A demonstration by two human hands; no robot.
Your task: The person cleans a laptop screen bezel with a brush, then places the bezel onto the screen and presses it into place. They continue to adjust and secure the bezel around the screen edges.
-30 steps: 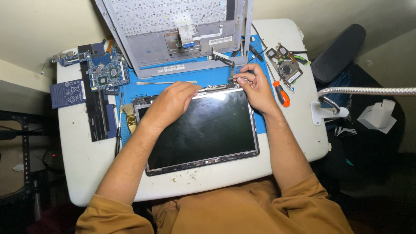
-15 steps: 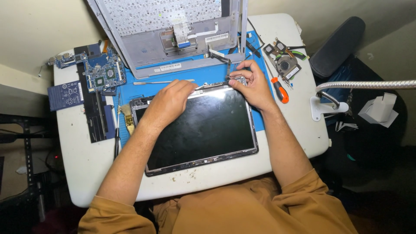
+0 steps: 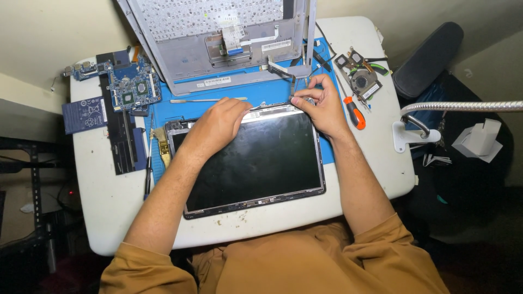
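A black laptop screen panel (image 3: 256, 160) lies flat on a blue work mat (image 3: 256, 90) on a white table (image 3: 98, 207). My left hand (image 3: 215, 125) presses on the panel's far left edge, fingers bent over the rim. At the panel's far right corner, my right hand (image 3: 321, 103) pinches a small metal hinge part with its fingertips. A thin metal pry tool (image 3: 201, 100) rests on the mat just beyond my left hand.
A grey laptop base (image 3: 218, 41) with its keyboard underside showing leans at the back. A blue circuit board (image 3: 131, 87) and black strip lie left. A cooling fan (image 3: 362, 81) and an orange-handled screwdriver (image 3: 354, 113) lie right. A lamp arm (image 3: 457, 107) clamps the right edge.
Both hands stay at the panel's far edge with only small finger shifts. The view has shifted slightly.
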